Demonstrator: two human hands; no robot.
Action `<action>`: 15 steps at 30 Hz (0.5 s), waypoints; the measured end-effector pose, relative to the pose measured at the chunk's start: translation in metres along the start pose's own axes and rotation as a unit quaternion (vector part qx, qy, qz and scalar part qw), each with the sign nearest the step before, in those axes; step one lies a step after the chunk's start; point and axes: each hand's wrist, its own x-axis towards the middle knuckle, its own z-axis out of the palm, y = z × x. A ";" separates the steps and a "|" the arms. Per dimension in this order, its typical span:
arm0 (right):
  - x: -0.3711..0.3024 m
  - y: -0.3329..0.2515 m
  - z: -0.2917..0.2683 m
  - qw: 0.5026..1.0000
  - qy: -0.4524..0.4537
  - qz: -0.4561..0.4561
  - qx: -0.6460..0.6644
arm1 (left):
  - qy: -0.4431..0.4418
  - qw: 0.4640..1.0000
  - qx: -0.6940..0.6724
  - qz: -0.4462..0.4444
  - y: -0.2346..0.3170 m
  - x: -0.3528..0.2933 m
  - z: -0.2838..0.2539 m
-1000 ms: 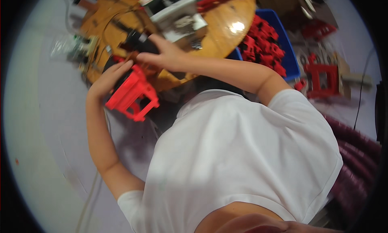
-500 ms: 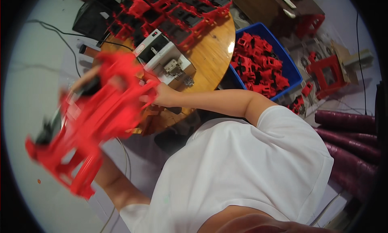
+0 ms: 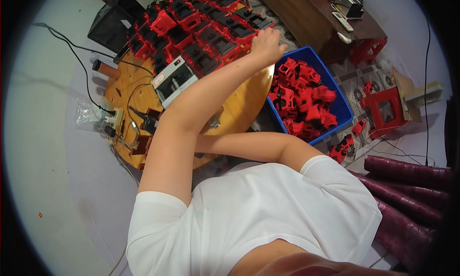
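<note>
My left arm reaches across the round wooden table [image 3: 244, 101], and my left hand [image 3: 268, 45] hovers at the corner of a blue bin [image 3: 347, 118]. Its fingers are apart with nothing held in them. Inside the bin lies a heap of red plastic parts [image 3: 292, 98]; one red plastic part [image 3: 320, 103] on top is smeared by motion. My right forearm [image 3: 244, 146] passes under the left arm, which hides my right hand. Rows of red-and-black plastic housings [image 3: 220, 39] cover the far side of the table. A grey-and-white machine [image 3: 175, 79] stands partly behind my left arm.
Cords and a power strip [image 3: 112, 120] lie at the table's left edge, near an orange-brown cylinder [image 3: 106, 69]. A red stool [image 3: 383, 108] and loose red pieces [image 3: 342, 149] are on the floor right of the bin. Maroon rolls [image 3: 407, 180] lie at right.
The large red part that I held at the left has left my hands. My left hand has swung far right to the bin, and a red part there is now blurred.
</note>
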 end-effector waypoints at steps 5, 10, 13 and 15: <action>-0.013 0.029 0.001 0.998 -0.030 0.002 -0.054 | 0.040 0.984 0.174 -0.004 -0.051 0.041 0.023; -0.023 0.046 -0.003 0.995 -0.053 0.006 -0.083 | 0.047 0.961 0.271 0.017 -0.081 0.043 0.052; -0.027 0.050 -0.002 0.994 -0.062 0.004 -0.090 | 0.052 0.959 0.275 0.037 -0.087 0.047 0.052; -0.025 0.051 0.002 0.994 -0.064 0.001 -0.090 | 0.029 0.960 0.274 0.049 -0.085 0.049 0.051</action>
